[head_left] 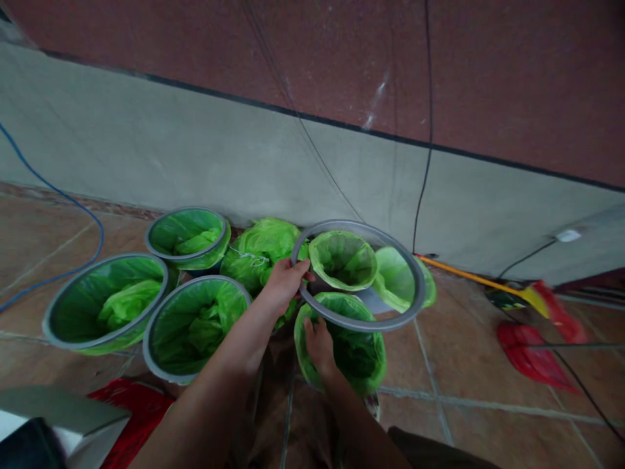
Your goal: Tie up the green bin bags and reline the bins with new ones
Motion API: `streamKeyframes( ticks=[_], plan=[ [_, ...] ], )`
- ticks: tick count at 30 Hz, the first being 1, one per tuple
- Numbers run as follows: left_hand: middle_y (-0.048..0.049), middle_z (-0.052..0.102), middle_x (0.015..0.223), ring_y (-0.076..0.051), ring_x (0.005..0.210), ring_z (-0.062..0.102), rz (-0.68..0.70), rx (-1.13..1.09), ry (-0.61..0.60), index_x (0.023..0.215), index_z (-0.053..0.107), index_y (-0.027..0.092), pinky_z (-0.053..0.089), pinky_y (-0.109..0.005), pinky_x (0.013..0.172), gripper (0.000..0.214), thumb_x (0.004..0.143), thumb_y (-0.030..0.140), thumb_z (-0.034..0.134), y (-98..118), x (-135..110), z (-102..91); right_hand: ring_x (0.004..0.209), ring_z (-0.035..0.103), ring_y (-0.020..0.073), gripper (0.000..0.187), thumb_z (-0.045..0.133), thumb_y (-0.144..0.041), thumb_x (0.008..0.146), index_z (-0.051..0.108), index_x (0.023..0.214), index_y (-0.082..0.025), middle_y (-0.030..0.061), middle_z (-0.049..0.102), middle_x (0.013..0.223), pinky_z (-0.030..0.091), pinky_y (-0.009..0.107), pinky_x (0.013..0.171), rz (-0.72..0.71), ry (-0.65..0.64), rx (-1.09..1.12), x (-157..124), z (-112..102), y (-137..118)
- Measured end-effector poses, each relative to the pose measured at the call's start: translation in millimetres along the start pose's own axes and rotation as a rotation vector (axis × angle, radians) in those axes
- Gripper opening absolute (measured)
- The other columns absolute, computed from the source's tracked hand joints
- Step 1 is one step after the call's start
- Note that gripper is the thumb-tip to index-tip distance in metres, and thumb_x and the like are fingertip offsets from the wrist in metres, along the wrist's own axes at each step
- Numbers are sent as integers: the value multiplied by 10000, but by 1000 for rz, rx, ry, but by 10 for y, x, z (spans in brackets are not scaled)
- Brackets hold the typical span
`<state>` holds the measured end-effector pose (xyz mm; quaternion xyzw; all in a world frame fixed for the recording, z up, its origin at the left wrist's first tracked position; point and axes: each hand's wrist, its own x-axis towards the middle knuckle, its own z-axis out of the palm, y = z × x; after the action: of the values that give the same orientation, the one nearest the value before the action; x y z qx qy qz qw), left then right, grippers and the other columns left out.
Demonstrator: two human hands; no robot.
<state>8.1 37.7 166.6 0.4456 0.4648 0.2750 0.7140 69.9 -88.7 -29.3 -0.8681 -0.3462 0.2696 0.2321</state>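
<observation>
My left hand [288, 280] is closed around the near-left side of a grey bin rim ring [420, 286], held up over several lined bins. Under the ring's front edge stands a bin with a bright green liner [374, 371] folded over its top. My right hand [319, 342] reaches over the left part of this bin's mouth with thumb and fingers apart; whether it touches the liner is unclear. Through the ring I see a second green-lined bin [342, 260] and, to its right, another green liner [393, 280].
Left of my arms stand lined bins with grey rims: a back one [188, 238], a front-left one [105, 303] and one by my forearm [195, 329]. A tied green bag [266, 244] sits by the wall. A red dustpan [527, 355] and blue cable [58, 189] lie on the tiles.
</observation>
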Motion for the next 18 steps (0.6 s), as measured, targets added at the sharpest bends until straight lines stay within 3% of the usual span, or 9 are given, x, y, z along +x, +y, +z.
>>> streamKeyframes(
  ticks=[2,5,8,12,15,18],
  plan=[
    [10,627,575,-47,351,408,-13,61,-33,702,547,167,252,-165,353,213,803,310,668,-92,38,25,1069,680,255,519,272,-436,981,557,1274,-116,177,693,1189,536,343,886,114,48,266,-143,-238,210],
    [22,609,569,-43,350,414,-14,158,-46,730,535,166,262,-154,343,244,840,357,639,-339,172,102,904,720,226,549,259,-521,962,526,1269,-153,138,727,1090,574,341,736,384,111,939,-286,-673,452],
    [40,577,549,-38,327,389,27,264,-5,759,514,169,270,-156,331,266,868,392,613,-676,382,230,728,702,183,542,394,-657,892,574,1136,-207,80,751,976,552,289,593,374,165,1295,-262,-1067,517],
    [58,546,545,-40,345,415,10,298,6,809,511,170,320,-156,356,264,895,405,593,-1082,658,420,582,645,129,402,764,-477,707,587,954,-214,7,746,786,509,211,496,262,252,1329,72,-1329,448],
    [59,554,592,-57,409,493,-11,266,12,893,518,172,407,-170,428,261,902,420,599,-1248,804,508,503,608,119,351,785,-393,689,562,887,-209,-26,701,647,486,200,443,280,304,1273,479,-1383,465],
    [-9,662,738,-123,612,650,-25,335,-15,1030,555,162,523,-234,595,347,879,466,628,-1310,904,496,450,562,102,305,745,-421,734,558,806,-192,-33,651,576,470,200,426,230,306,1119,895,-1411,559]
  ],
)
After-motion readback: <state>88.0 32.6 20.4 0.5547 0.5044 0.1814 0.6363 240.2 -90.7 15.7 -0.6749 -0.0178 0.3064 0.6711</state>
